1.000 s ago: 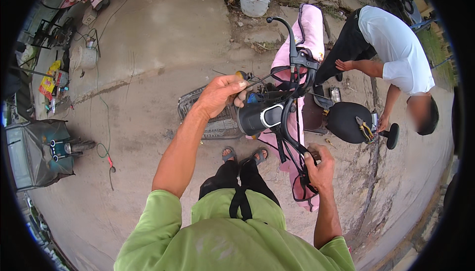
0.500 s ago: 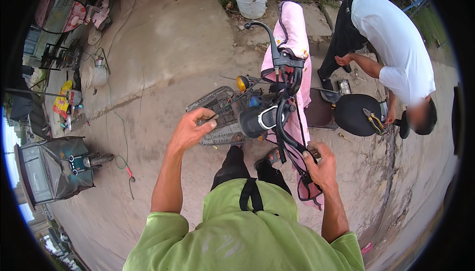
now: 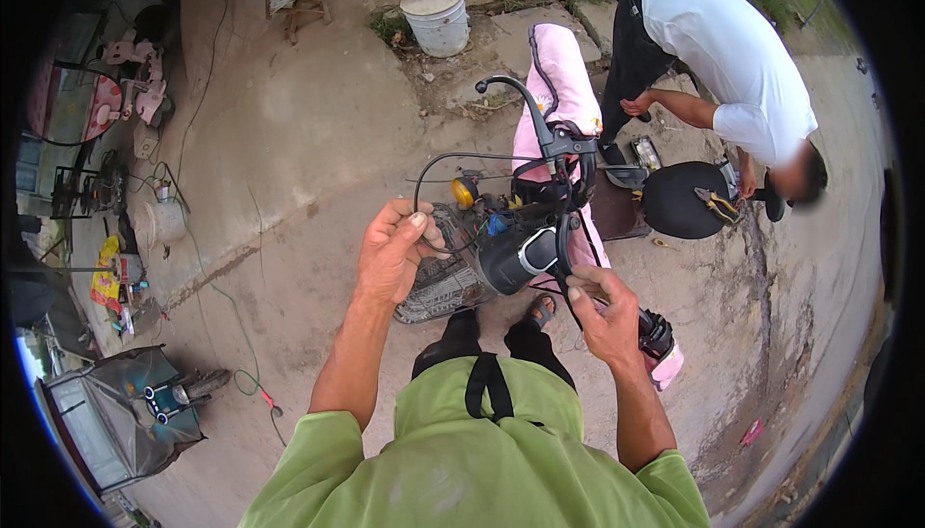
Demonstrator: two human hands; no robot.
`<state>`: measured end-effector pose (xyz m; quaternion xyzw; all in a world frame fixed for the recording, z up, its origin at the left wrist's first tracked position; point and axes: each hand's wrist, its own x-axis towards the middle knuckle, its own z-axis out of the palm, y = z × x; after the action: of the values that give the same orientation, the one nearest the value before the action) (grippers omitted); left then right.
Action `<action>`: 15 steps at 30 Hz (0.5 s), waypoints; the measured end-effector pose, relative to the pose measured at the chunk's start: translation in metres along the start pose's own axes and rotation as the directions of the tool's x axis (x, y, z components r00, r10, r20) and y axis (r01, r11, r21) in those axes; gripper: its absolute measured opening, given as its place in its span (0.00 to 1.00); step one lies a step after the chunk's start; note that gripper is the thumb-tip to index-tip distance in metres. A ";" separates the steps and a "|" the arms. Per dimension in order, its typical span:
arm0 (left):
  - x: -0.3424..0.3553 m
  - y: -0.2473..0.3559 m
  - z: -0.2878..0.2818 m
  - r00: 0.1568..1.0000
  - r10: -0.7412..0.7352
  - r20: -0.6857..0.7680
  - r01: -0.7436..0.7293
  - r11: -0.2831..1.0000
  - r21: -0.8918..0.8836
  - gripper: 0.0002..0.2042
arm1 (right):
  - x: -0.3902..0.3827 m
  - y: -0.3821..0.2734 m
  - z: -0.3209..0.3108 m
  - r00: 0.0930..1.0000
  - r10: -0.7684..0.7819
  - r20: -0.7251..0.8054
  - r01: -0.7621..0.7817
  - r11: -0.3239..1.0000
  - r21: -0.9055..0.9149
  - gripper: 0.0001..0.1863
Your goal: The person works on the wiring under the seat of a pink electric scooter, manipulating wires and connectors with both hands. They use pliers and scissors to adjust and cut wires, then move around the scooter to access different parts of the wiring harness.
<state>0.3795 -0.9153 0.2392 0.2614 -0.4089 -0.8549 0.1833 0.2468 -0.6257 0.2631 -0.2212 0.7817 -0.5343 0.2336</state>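
My left hand (image 3: 393,250) is closed on a thin black cable (image 3: 445,156), which arcs up from the fingers toward the handlebar's far brake lever (image 3: 515,85). The hand is over the wire basket (image 3: 438,292) of an electric bike. Close to the black round housing (image 3: 515,260) at the handlebar's middle is my right hand (image 3: 607,314), its thumb and fingers pinched together. Whatever they hold is too small to tell. Behind that hand the near handlebar end (image 3: 657,335) shows. A pink quilted cover (image 3: 564,70) hangs over the bike's front.
At the right a co-worker in a white shirt (image 3: 723,46) bends beside the black seat (image 3: 684,200), on which pliers (image 3: 718,205) lie. A white bucket (image 3: 438,27) with a post stands beyond the bike. A covered three-wheeler (image 3: 125,417) is at the left.
My left hand has shifted right, and the cable now bows in an arc. My right hand has left the near handlebar end and moved to the handlebar's middle. The handlebar has turned.
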 end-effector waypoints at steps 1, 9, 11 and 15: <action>0.000 0.000 0.000 1.000 -0.017 0.023 0.017 1.000 -0.021 0.06 | 0.005 -0.006 0.019 0.991 0.112 0.071 -0.117 0.990 0.075 0.17; -0.011 -0.017 -0.010 0.982 -0.132 0.133 0.150 0.979 -0.136 0.06 | 0.062 0.035 0.129 0.803 0.478 0.356 -0.589 0.545 0.596 0.13; -0.013 -0.024 -0.015 0.978 -0.134 0.159 0.155 0.980 -0.124 0.06 | 0.062 0.044 0.137 0.814 0.459 0.357 -0.567 0.488 0.664 0.08; -0.014 -0.032 -0.022 0.974 -0.189 0.124 0.198 0.978 -0.063 0.06 | 0.060 0.052 0.137 0.805 0.446 0.392 -0.574 0.417 0.704 0.07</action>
<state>0.4008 -0.9022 0.2061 0.2424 -0.3593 -0.8972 0.0845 0.2766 -0.7447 0.1624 0.1181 0.4681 -0.7096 0.5132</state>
